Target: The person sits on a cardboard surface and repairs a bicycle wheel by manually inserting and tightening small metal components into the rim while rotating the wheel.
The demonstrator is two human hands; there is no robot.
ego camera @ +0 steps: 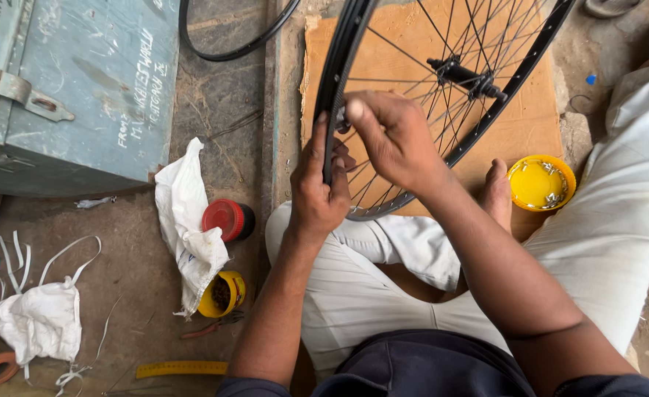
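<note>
A: Head view: the left hand [317, 195] is closed around the black metal bicycle wheel rim with thin spokes [332, 81], which stands upright over the person's lap, at twelve o'clock from the knees.

B: And the right hand [391, 136]?

A: Its fingers are pinched together at the inner side of the rim, just beside the left thumb. What small thing they hold, I cannot tell.

B: How far is the work?

A: Many spokes already run to the black hub [465, 77], so I judge the lacing is mostly done, and adjusting is left. The yellow round dish with small metal parts [541, 182] lies at three o'clock, the red-lidded jar [225, 219] at nine o'clock.
</note>
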